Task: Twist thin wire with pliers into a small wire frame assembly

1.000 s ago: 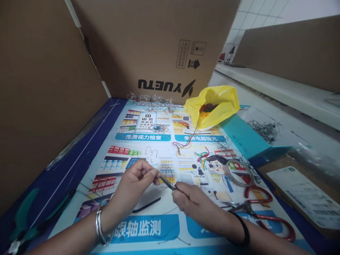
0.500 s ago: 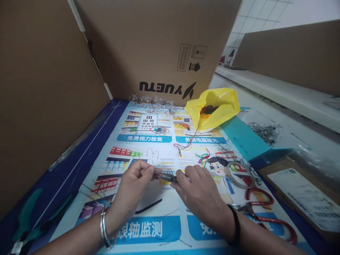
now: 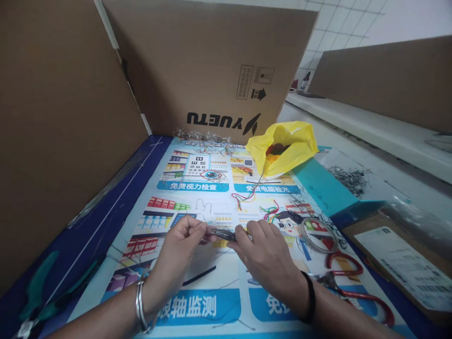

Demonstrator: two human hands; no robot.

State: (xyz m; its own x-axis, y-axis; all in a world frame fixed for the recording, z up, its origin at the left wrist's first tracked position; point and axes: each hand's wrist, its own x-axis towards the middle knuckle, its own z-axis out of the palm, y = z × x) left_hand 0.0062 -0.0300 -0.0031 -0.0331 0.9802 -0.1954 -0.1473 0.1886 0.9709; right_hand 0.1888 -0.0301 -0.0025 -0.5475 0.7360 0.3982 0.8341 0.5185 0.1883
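Over the printed mat (image 3: 226, 263), my right hand (image 3: 266, 256) is wrapped round a pair of dark needle-nose pliers (image 3: 224, 234), whose jaws point left. The pliers' handles are mostly covered by my fingers. My left hand (image 3: 183, 247) is closed in a pinch right at the jaw tips. Whatever sits between its thumb and fingers is too small and hidden to name. Bent pieces of thin wire (image 3: 204, 205) lie just beyond my left hand. Red, green and yellow threads (image 3: 270, 211) lie beyond my right hand.
Green-handled pliers (image 3: 37, 301) lie at the left, red-handled cutters (image 3: 349, 292) at the right near a clear round spool (image 3: 318, 234). An open yellow bag (image 3: 282, 150) stands behind. Cardboard walls (image 3: 212, 61) rise at the back and left; a parcel (image 3: 402, 263) is at right.
Both hands stay nearly in place, still meeting at the pliers' tip. The pliers have turned slightly, and the view has tilted a little.
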